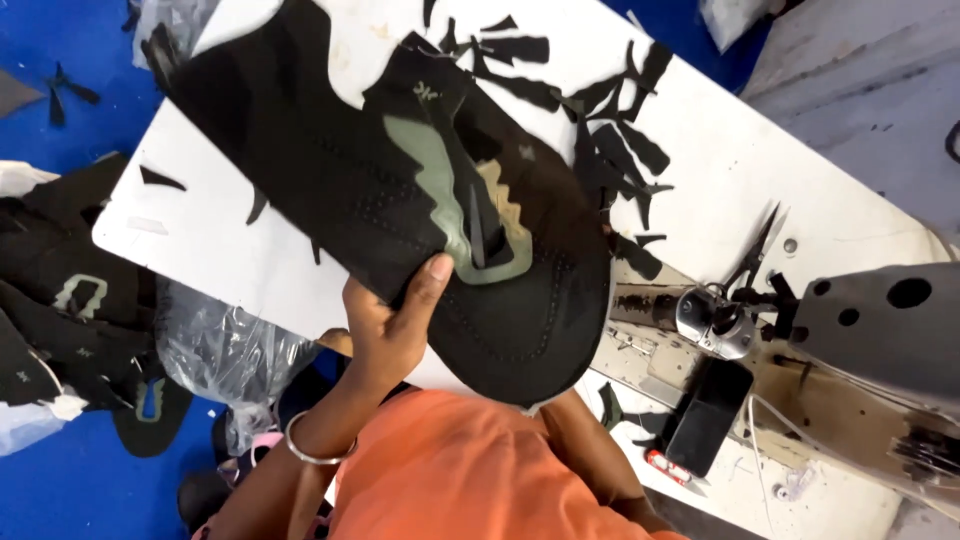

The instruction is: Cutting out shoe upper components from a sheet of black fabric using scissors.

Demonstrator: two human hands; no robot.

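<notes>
My left hand (pixel 390 325) is shut on a large black shoe-upper piece (pixel 330 170), thumb pressed on its top face, fingers hidden beneath. The piece is held up over the white table (pixel 740 170). It has a pale green and beige patch (pixel 440 180) with a dark strap across it, and rows of small perforations. A silver bangle (pixel 315 450) circles my left wrist. My right forearm (pixel 595 450) runs up under the piece's lower edge, and the hand itself is hidden behind the fabric.
Black fabric offcuts (pixel 620 150) litter the table's far side. Scissors (pixel 755 255), a grey sewing machine (pixel 880 320) and a black phone (pixel 708 415) sit at the right. A clear plastic bag (pixel 230 350) and stacked black shoe pieces (pixel 60 300) lie left on the blue floor (pixel 60 490).
</notes>
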